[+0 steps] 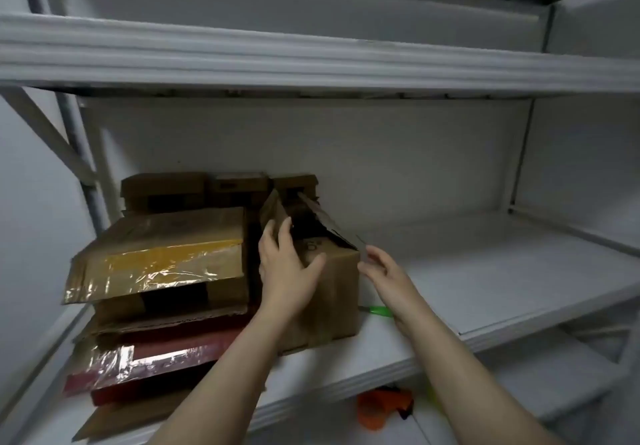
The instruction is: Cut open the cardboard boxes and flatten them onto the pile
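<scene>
Head view of a white metal shelf unit (485,271). A brown cardboard box (332,292) stands upright on the middle shelf, just right of the pile of flattened cardboard (156,264) and touching or nearly touching it. Its top is open: one flap (273,209) rises at the left, a second flap (329,222) slopes down towards the near right corner, and the interior between them is dark, its contents not discernible. The front face is plain and creased. A small dark printed mark (311,246) sits near its upper edge, partly covered and too blurred to read.

The left hand (287,264) lies flat over the box's upper left corner, fingers straight and reaching up along the left flap, thumb spread across the front face. The right hand (381,271) is at the near right corner, fingers loosely bent with their tips at the flap's edge; whether they pinch it cannot be told.

The pile's top sheet carries a strip of yellow tape (173,257) and glossy clear tape; red sheets (180,347) lie lower down. Further folded cardboard (194,186) stands behind. A green object (375,310) lies on the shelf behind the right wrist, and an orange object (379,410) rests on the level below
</scene>
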